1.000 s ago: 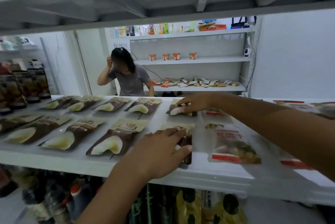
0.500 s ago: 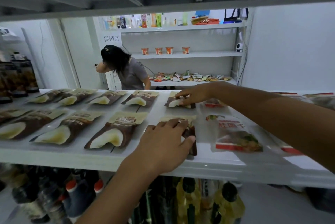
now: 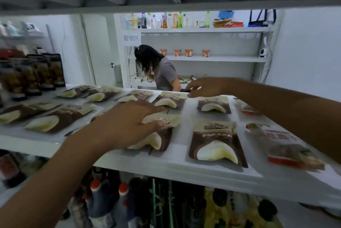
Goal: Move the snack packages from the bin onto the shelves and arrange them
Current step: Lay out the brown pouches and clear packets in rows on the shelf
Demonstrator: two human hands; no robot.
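Our left hand (image 3: 129, 124) lies flat at the middle of the frame, fingers straight and spread, pressing on a brown pouch (image 3: 160, 141) in the front row; it grips nothing; the pouch lies flat under the fingertips, tilted a little out of line with its neighbour at lower right. Our right hand (image 3: 204, 87) reaches in from the right to the back of the shelf (image 3: 166, 167), fingers loose and extended, holding nothing; it hangs just above the gap between two back-row pouches, and we cannot tell whether the thumb touches one.

Around the hands the other pouches (image 3: 215, 144) lie flat in two rows, from the left edge to right of centre; at the right two red packs (image 3: 284, 146) lie one behind the other. The bin is not in view, so we cannot say how many packages are left in it.

We judge the task well along: this shelf is nearly covered, and what is left here is straightening, chiefly the pouch under our left hand and the overlapping ones at the left.

Further out, dark packs (image 3: 36, 73) stand at upper left; bottles (image 3: 103, 200) fill the level below; a person (image 3: 162, 73) bends at the far shelves (image 3: 212, 59) in the upper centre.
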